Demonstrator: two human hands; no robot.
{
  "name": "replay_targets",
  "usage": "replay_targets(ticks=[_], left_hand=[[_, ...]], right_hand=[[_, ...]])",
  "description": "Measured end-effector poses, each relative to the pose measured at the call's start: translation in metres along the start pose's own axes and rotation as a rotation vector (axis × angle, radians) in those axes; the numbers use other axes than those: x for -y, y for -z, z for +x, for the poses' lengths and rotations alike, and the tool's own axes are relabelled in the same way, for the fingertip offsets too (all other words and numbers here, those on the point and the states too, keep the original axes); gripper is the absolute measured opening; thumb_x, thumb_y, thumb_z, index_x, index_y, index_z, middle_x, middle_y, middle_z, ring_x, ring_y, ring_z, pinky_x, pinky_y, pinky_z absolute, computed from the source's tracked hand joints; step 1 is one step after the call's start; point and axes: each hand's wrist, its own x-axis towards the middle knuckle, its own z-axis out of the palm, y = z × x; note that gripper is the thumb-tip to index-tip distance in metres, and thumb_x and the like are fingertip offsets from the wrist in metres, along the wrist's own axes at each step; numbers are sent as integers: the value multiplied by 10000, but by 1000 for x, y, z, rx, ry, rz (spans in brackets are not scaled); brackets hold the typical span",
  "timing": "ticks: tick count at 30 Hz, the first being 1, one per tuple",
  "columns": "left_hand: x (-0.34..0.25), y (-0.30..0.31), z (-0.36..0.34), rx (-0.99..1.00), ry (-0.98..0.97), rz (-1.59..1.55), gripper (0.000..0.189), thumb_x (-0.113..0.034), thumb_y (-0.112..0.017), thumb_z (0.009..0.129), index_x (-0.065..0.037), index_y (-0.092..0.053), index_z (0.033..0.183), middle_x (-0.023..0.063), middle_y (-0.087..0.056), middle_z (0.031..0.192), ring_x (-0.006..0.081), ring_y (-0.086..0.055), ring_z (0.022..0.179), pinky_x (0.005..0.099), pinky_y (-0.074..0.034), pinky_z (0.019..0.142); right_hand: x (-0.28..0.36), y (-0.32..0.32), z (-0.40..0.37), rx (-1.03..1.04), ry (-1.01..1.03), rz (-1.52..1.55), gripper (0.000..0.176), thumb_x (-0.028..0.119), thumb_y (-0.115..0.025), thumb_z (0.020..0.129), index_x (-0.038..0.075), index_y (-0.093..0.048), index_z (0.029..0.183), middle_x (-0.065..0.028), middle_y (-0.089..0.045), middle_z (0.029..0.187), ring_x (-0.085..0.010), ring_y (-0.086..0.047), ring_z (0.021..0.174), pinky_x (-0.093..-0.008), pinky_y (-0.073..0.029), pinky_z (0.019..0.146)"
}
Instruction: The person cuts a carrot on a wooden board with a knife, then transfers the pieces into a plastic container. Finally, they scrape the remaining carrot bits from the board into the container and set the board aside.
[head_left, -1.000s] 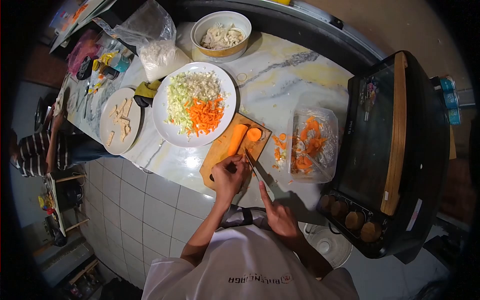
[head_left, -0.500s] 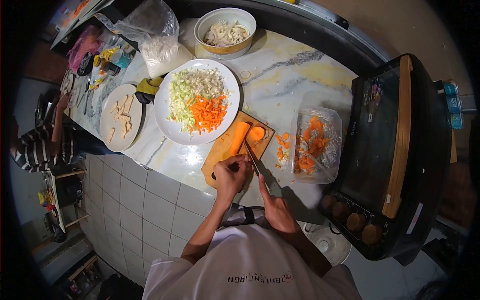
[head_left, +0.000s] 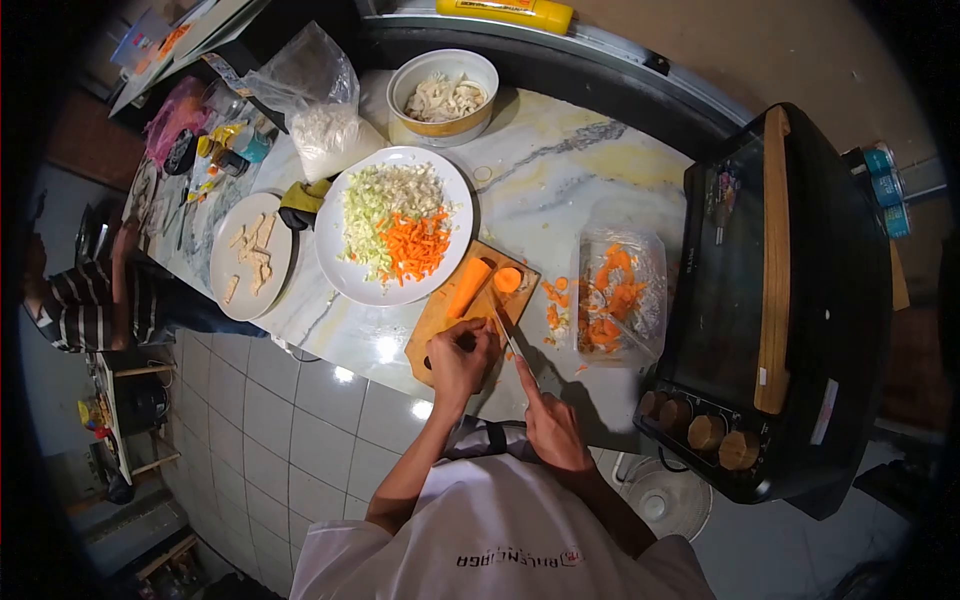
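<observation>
My right hand (head_left: 556, 430) grips a knife (head_left: 515, 345), index finger stretched along it, blade over the wooden cutting board (head_left: 428, 325). Beside the blade, my left hand (head_left: 463, 358) is closed above the board, thumb and fingers pinched together; what they hold is hidden. A peeled carrot length (head_left: 468, 290) lies on the board just beyond my left hand. Next to it is a cut carrot chunk (head_left: 508, 279). Past the board, a white plate (head_left: 335, 255) carries diced carrot (head_left: 415, 247) and pale chopped vegetables (head_left: 370, 205).
Right of the board stands a clear plastic container (head_left: 650, 260) with carrot peelings, and beyond it a black oven (head_left: 730, 290). A plate (head_left: 225, 285) of pale strips, a bag of white powder (head_left: 335, 140) and a pot (head_left: 445, 128) are further back. Another person (head_left: 90, 300) is at left.
The camera view has tilted, so the counter things sit slightly lower. The knife has turned a little, its blade now catching more light. Both hands stay nearly in place.
</observation>
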Motion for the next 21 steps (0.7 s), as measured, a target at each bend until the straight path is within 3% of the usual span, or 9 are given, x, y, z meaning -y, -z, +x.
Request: replay_targets(ticks=[4,10,13,16,19,21], left_hand=[[9,-2,1,-12,-39,-50,191,-109,-731,870,67,-748,941,154,-725,710,133,-672,595,281,-528,603],[2,2,0,13,-7,-17,187,-92,-729,864,74,-744,950,162,-745,770,157,-718,670,283,-552,658],[1,4,1,26,-20,-1,191,-82,-727,857,73,-744,968,157,-750,786,162,-728,699,282,-559,680],[5,4,1,29,-27,-2,201,-75,-724,852,74,-742,985,154,-753,798,158,-727,709,279,-562,697],[10,3,2,58,12,-43,206,-62,-727,843,80,-740,991,144,-753,806,149,-720,719,276,-564,709],[13,4,2,81,29,-112,206,-52,-731,834,84,-739,988,134,-754,813,144,-716,730,270,-565,719]], right_hand=[[-1,9,-4,-71,54,194,841,-67,-557,846,150,-236,1593,-205,-577,722,-384,-613,676,-467,-490,671],[-8,12,-7,-126,108,269,782,-52,-549,882,124,-252,1583,-213,-625,804,-383,-593,673,-443,-485,669],[-15,7,-4,-122,90,333,755,-31,-543,905,148,-264,1582,-224,-643,852,-388,-587,681,-452,-480,681],[-13,9,-9,-142,118,278,763,14,-549,915,161,-232,1593,-263,-571,693,-435,-607,697,-520,-465,694],[1,24,-15,-49,68,177,768,23,-554,914,162,-226,1594,-268,-584,688,-449,-609,666,-532,-466,676],[-5,14,-18,-115,132,112,781,19,-553,906,155,-212,1596,-257,-595,681,-454,-611,647,-543,-467,660]])
